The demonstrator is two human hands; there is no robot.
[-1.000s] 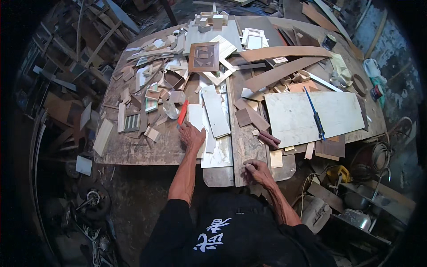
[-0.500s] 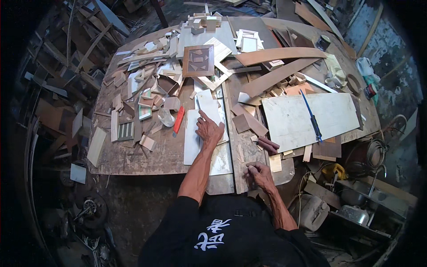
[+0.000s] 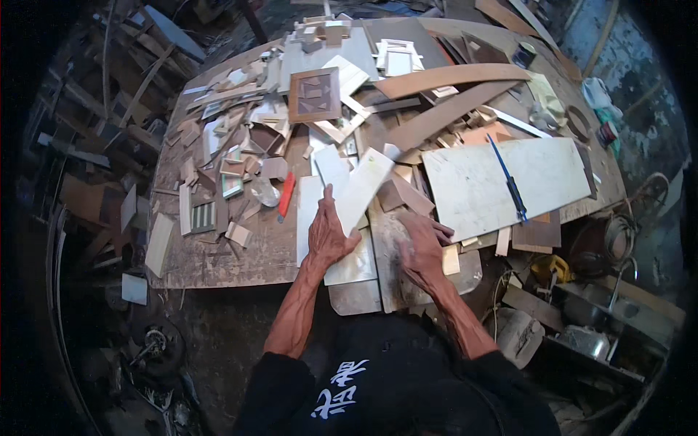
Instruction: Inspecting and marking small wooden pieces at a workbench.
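Note:
My left hand (image 3: 331, 236) grips the lower end of a pale, narrow rectangular board (image 3: 365, 187). Its thumb is on the near end and the fingers lie along the left side. The board slants to the right over another narrow pale strip (image 3: 331, 166) and a wider white board (image 3: 308, 211). My right hand (image 3: 422, 254) is over the long wooden strip (image 3: 385, 265) at the near edge, beside some dark reddish sticks (image 3: 442, 232). Motion smears its fingers, and I see nothing certain in them.
On the worktable (image 3: 211, 265), a red-handled tool (image 3: 286, 195) lies left of the boards. A blue-and-black saw-like tool (image 3: 511, 185) rests on a large pale panel (image 3: 502, 192) at right. A brown frame (image 3: 314, 116) and many wood offcuts cover the far side.
The pale board has swung to the right, with my left hand now gripping its lower end. My right hand has moved up and forward from the near edge.

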